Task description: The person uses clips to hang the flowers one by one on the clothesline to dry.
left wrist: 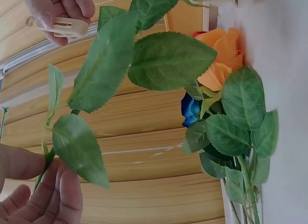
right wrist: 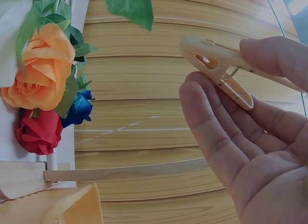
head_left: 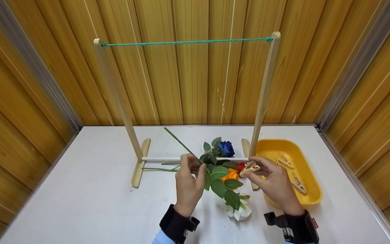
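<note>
While the green cord (head_left: 185,42) of the wooden rack (head_left: 118,101) on the bench (head_left: 90,200) is hanging bare, nothing is judged as pegged yet. A leafy stem (head_left: 185,146) of a white rose (head_left: 239,210) is being pinched by the left hand (head_left: 188,183), lifted above the lying orange rose (head_left: 230,175). A pale wooden clothespin (head_left: 249,168) is being pinched by the right hand (head_left: 274,184), beside the yellow tray (head_left: 311,176).

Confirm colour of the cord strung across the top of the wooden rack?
Green cord, clearest in the head view.
</note>
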Tool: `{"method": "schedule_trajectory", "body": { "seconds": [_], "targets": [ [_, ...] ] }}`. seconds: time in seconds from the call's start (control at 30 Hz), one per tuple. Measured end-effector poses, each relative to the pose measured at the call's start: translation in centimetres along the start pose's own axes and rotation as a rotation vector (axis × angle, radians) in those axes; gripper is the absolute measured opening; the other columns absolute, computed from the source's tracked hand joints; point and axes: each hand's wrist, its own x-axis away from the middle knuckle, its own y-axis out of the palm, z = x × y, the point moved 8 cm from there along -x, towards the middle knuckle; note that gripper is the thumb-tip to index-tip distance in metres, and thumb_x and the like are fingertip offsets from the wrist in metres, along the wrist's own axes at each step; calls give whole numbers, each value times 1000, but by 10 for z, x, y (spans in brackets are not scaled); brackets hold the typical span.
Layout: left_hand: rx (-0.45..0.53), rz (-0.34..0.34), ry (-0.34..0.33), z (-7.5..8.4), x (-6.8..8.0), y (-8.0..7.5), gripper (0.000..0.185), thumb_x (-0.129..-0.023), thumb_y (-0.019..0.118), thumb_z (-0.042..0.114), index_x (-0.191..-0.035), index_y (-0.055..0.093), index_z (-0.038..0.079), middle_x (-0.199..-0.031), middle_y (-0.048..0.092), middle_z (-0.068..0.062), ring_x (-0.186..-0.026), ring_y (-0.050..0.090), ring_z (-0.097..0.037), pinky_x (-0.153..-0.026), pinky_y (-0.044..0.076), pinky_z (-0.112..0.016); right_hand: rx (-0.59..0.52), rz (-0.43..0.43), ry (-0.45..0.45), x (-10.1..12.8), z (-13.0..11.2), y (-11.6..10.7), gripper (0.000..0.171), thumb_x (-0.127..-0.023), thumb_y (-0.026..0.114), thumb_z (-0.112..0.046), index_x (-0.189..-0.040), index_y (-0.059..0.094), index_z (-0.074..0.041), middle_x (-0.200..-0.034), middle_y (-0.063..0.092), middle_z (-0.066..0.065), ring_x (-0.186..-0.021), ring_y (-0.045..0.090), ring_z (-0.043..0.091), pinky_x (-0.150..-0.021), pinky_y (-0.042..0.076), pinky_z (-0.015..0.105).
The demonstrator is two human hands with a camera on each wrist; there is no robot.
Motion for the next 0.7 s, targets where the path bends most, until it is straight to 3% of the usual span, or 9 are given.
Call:
{"method": "schedule_trajectory", "body": {
  "seconds": [0.2,0.33,0.5,0.7],
  "targets": [
    [104,-119,-52,13,-14,14,34,-95,70,-2,-119,46,-1,-85,69,-6,-73,69,-17,-67,57,-28,2,17,-57,-12,-11,-15,37,-84,80,8,-119,71,4,-100,75,10,-84,71,6,-76,57,16],
    [141,-207,-2,29,-28,23,33,-95,67,-3,-122,48,-1,-84,69,-7,-68,67,-14,-63,56,-26,-3,24,-149,-26,-26,-25,38,-84,78,10,-120,71,5,-96,74,11,-80,71,5,-73,57,16],
    [113,-300,55,46,-42,34,29,-94,65,-5,-120,51,0,-82,68,-8,-66,63,-10,-62,54,-22,31,12,-252,-45,-45,-36,39,-83,78,12,-121,70,7,-96,72,11,-83,70,4,-75,56,15],
    [79,-354,91,60,-60,45,23,-93,63,-5,-112,53,1,-81,66,-7,-66,59,-8,-61,51,-19,110,-21,-240,-69,-60,-50,40,-87,78,6,-125,67,8,-100,73,12,-86,67,1,-78,54,12]
  ]
}}
